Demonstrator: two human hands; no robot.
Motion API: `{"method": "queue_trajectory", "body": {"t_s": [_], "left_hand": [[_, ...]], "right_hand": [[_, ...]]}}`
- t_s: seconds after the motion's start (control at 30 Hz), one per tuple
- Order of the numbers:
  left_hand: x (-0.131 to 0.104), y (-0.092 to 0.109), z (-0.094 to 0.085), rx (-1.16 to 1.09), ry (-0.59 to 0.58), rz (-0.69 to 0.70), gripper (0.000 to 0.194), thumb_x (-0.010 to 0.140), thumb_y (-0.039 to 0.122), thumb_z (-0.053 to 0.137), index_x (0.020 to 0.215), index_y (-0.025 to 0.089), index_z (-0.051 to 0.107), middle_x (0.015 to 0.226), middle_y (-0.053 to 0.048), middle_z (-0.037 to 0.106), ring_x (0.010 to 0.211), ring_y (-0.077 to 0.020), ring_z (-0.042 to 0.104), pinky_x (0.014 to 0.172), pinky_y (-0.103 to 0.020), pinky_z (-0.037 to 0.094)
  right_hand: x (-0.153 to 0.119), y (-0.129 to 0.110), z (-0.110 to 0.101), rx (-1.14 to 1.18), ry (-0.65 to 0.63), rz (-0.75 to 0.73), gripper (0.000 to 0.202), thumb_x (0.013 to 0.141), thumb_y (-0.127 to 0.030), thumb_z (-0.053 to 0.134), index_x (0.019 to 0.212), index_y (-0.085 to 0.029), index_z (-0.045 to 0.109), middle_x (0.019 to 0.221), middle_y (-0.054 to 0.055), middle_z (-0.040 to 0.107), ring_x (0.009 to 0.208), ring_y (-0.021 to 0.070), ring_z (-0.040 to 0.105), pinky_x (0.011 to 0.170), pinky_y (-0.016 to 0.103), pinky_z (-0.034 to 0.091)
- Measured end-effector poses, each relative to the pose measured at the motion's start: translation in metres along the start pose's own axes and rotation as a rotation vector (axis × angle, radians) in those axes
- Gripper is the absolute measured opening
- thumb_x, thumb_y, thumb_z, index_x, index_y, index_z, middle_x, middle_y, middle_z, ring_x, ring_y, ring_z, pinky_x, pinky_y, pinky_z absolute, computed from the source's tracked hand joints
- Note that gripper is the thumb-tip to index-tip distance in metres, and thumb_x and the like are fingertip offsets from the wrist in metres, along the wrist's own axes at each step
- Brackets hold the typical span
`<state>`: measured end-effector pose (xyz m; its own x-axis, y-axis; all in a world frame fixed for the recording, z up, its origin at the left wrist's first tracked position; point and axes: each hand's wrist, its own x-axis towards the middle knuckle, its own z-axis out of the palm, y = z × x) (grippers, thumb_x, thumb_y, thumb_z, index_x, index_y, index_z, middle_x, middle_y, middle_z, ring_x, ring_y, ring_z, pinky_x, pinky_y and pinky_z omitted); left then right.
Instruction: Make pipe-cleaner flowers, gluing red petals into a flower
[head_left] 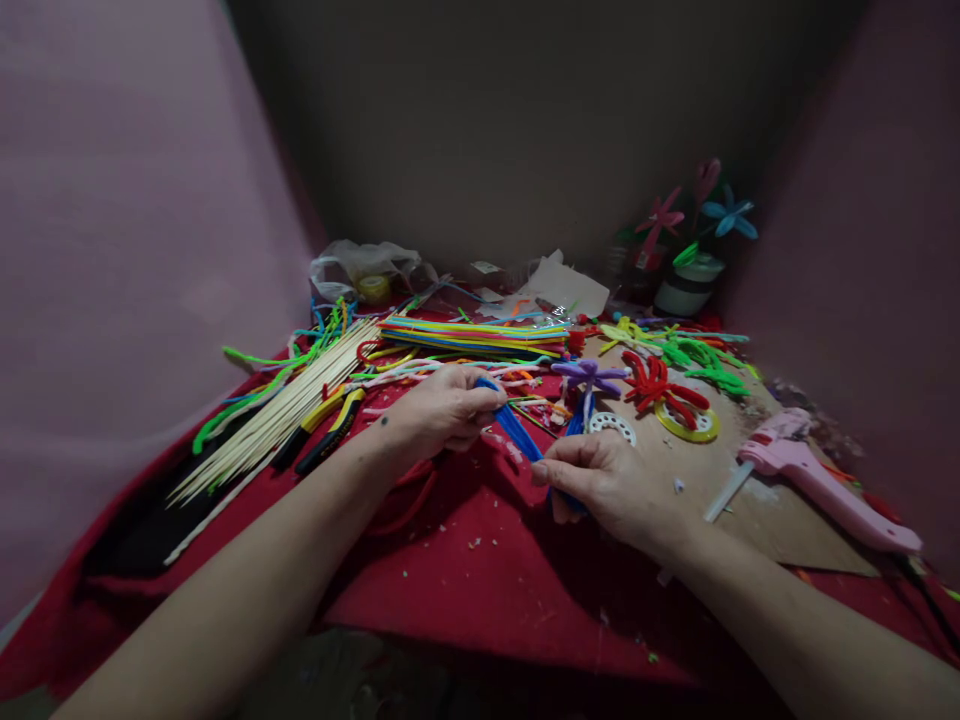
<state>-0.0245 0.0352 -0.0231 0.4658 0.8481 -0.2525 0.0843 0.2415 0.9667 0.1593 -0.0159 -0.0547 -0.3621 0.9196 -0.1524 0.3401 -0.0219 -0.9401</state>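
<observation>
Blue pipe cleaners (519, 432) stretch between my two hands above the red cloth. My left hand (448, 405) pinches their upper left end. My right hand (592, 475) is closed on the lower right part, and more blue shows above and below its fingers. A purple pipe-cleaner flower (589, 375) stands just beyond my right hand. Behind that hand lies a white ring with holes (612, 429). A red pipe-cleaner bundle (658, 388) rests farther right, partly over a yellow ring (697, 424).
A pink glue gun (817, 478) lies on cardboard (787, 535) at right. Left are wooden sticks (277, 415) and yellow-black pliers (330, 430). A stack of coloured pipe cleaners (472, 338) lies behind my hands. Pipe-cleaner flowers (727, 212) stand near a jar (688, 285) at back right.
</observation>
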Motion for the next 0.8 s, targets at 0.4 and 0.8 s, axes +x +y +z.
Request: {"method": "queue_trajectory", "body": {"t_s": [0.4,0.8], "left_hand": [[-0.004,0.012,-0.026,0.323,-0.186,-0.007,0.018,0.07,0.027,0.063,0.062,0.015,0.053,0.046,0.005,0.038,0.036,-0.0031,0.029,0.035,-0.016,0.02],[0.0,0.008,-0.032,0.401,-0.105,0.111,0.018,0.071,0.029,0.062,0.067,0.013,0.061,0.047,0.003,0.044,0.039,-0.0053,0.035,0.04,-0.019,0.026]], "right_hand": [[-0.002,-0.006,-0.004,-0.11,-0.074,0.024,0.031,0.075,-0.029,0.052,0.047,-0.017,0.055,0.04,-0.002,0.052,0.035,0.0068,0.036,0.037,0.021,0.025],[0.003,-0.003,-0.004,0.125,-0.05,0.078,0.026,0.071,-0.028,0.056,0.047,-0.017,0.055,0.037,-0.002,0.052,0.033,0.007,0.04,0.037,0.02,0.028]]}}
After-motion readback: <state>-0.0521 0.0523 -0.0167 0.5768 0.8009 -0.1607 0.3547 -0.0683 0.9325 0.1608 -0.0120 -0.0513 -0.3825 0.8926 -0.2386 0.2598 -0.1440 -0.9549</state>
